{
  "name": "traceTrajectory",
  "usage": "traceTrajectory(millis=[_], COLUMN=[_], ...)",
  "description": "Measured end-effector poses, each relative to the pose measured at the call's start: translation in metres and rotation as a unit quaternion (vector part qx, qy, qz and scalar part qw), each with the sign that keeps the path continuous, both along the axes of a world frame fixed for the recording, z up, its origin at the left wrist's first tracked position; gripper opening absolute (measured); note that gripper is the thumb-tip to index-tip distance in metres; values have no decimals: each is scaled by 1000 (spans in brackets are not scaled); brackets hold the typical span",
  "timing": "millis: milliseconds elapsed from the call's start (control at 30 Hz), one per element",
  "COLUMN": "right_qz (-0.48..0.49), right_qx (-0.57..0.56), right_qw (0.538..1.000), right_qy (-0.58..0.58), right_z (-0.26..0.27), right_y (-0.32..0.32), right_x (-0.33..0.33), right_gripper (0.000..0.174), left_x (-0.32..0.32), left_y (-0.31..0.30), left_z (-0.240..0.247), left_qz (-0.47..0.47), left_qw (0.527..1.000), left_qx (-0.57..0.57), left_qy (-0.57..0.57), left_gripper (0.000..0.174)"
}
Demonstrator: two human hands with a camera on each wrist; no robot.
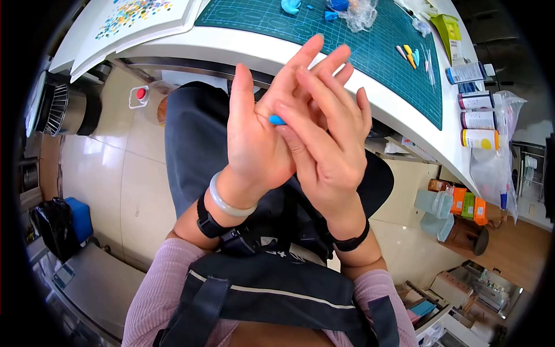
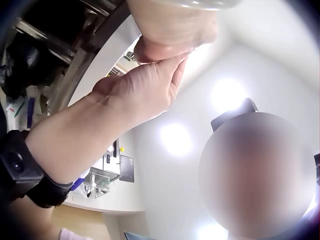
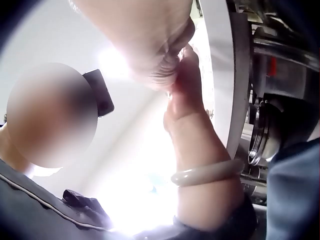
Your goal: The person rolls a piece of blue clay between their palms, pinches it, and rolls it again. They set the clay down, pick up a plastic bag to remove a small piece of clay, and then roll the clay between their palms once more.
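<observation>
Here, on the person's side of the green mat (image 1: 381, 75), the right hand (image 1: 332, 144) pinches a small blue piece (image 1: 277, 120) over the left hand (image 1: 254, 133), palm open. The piece's long axis lies crosswise, its free end towards the left thumb's base. Jars (image 1: 478, 120) stand right of the mat.

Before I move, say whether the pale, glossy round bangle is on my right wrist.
No, the pale, glossy round bangle circles the left wrist.

Bright overhead light, 3 glare spots in the left wrist view, white washout in the right, head-view edges bowed.
</observation>
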State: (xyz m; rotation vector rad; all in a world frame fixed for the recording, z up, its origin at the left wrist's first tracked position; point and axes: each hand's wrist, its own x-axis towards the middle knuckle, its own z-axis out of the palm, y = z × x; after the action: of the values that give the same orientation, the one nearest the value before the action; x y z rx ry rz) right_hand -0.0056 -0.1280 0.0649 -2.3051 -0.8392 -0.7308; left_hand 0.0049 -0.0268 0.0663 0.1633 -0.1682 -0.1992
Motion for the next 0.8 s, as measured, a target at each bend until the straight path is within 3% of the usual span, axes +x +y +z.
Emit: traceTrajectory(millis=[33, 100, 133, 233, 333, 400, 467, 800], right_qz=[-5, -23, -26, -32, -24, -24, -29, -5], right_qx=[32, 81, 96, 113, 132, 149, 197, 190], right_qw=[999, 996, 994, 992, 990, 988, 978, 982], right_qy=[-6, -32, -36, -41, -38, -32, 67, 18], right_z=[0, 3, 6, 11, 12, 14, 20, 13], right_y=[-2, -8, -14, -22, -23, -23, -23, -30], right_x=[1, 3, 2, 0, -2, -5, -10, -10], right_gripper=[24, 21, 23, 26, 26, 25, 24, 28], left_x=[-1, 2, 2, -3, -1, -3, -3, -6], left_y=[1, 11, 19, 28, 30, 28, 27, 25], left_z=[0, -16, -21, -18, -18, -17, -16, -14], left_qz=[-5, 50, 77, 116, 142, 147, 152, 139], left_qw=[999, 972, 949, 918, 879, 882, 884, 885], left_qx=[41, 195, 275, 348, 408, 404, 400, 397], left_qy=[-2, -120, -131, -154, -201, -193, -186, -200], left_gripper=[79, 76, 64, 27, 15, 14, 13, 17])
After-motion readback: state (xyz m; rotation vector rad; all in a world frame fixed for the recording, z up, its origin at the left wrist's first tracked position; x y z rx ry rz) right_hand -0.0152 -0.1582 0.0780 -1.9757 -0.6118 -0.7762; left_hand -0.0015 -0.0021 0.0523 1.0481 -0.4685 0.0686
